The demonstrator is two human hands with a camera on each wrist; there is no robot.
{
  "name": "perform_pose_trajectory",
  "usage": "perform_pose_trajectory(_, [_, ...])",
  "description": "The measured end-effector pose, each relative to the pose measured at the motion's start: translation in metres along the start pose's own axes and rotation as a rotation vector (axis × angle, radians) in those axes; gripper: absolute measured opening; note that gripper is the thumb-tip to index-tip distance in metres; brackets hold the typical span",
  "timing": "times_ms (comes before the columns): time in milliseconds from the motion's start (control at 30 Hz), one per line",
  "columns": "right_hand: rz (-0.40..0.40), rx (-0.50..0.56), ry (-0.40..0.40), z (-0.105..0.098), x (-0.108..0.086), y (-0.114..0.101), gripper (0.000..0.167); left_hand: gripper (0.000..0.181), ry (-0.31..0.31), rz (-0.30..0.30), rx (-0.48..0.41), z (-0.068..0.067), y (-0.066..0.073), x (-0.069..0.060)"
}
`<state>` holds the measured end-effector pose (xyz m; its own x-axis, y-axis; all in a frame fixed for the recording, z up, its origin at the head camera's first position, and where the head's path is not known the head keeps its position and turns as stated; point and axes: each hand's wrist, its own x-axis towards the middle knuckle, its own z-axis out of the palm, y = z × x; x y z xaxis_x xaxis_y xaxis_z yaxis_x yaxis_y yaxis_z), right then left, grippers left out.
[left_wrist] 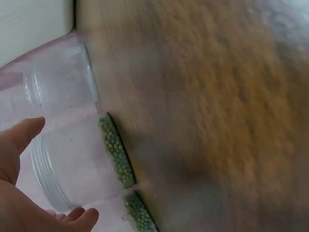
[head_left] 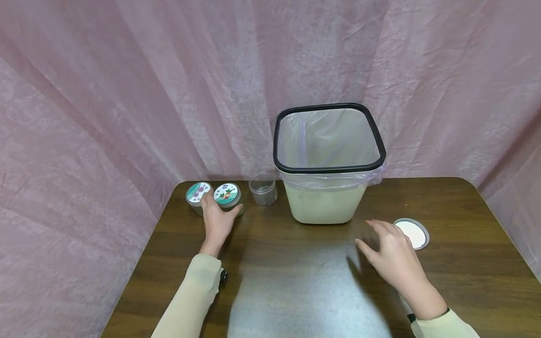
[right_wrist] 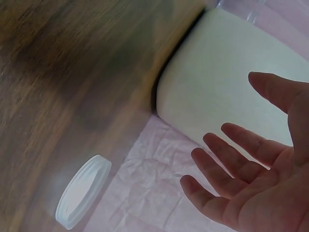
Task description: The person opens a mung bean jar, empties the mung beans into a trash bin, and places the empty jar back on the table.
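Two clear jars with green-and-white labelled lids, the left jar (head_left: 197, 193) and the right jar (head_left: 226, 193), stand side by side at the table's back left. My left hand (head_left: 217, 223) is around the right jar, thumb on one side and fingers on the other, apparently not gripping it. In the left wrist view, this jar (left_wrist: 79, 164) has small green beads at its bottom, and the hand (left_wrist: 14, 179) is spread beside its lid end. My right hand (head_left: 395, 256) hovers with spread fingers, holding nothing, left of a loose lid (head_left: 413, 234).
An open clear jar (head_left: 264, 188), lidless, stands right of the labelled jars. Beside it is a pale green bin (head_left: 323, 202) with a black rim and a plastic liner. A pink curtain (head_left: 211, 84) hangs behind the wooden table (head_left: 296, 281).
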<state>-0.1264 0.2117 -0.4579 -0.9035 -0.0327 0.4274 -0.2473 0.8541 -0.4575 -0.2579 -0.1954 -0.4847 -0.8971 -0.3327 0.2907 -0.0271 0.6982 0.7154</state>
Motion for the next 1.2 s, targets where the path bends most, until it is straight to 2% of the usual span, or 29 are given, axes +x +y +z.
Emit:
perform_pose_trajectory(167, [0.000,-0.008,-0.017,0.001,0.001,0.000,0.051,0.103,-0.031,-0.026,0.001,0.009,0.004,0.005])
perform_pose_trajectory(300, [-0.007,-0.013,-0.011,0.001,0.003,-0.001,0.051,0.105,-0.030,-0.045,-0.053,0.014,0.000,0.012])
perform_pose_trajectory(500, [-0.007,-0.018,-0.019,0.000,0.006,-0.005,0.050,0.100,-0.149,-0.171,-0.136,0.016,-0.015,0.018])
perform_pose_trajectory(600, [-0.003,-0.024,-0.037,-0.001,0.007,-0.006,0.048,0.098,-0.194,-0.210,-0.144,0.015,-0.019,0.017])
perform_pose_trajectory(733, [0.024,-0.019,-0.062,-0.003,0.007,-0.008,0.043,0.096,-0.223,-0.212,-0.143,0.011,-0.017,0.012])
perform_pose_trajectory(800, [0.044,-0.002,-0.084,-0.003,0.007,-0.010,0.041,0.094,-0.215,-0.218,-0.154,0.007,-0.014,0.007])
perform_pose_trajectory(900, [0.079,0.050,-0.118,-0.003,0.007,-0.013,0.035,0.088,-0.165,-0.226,-0.200,-0.001,-0.006,-0.003])
perform_pose_trajectory(1033, [0.085,0.118,-0.096,-0.003,0.006,-0.013,0.025,0.082,-0.094,-0.177,-0.276,-0.014,0.010,-0.021])
perform_pose_trajectory(1200, [0.058,0.161,-0.008,-0.001,0.007,-0.018,0.014,0.076,-0.085,-0.030,-0.363,-0.024,0.034,-0.047])
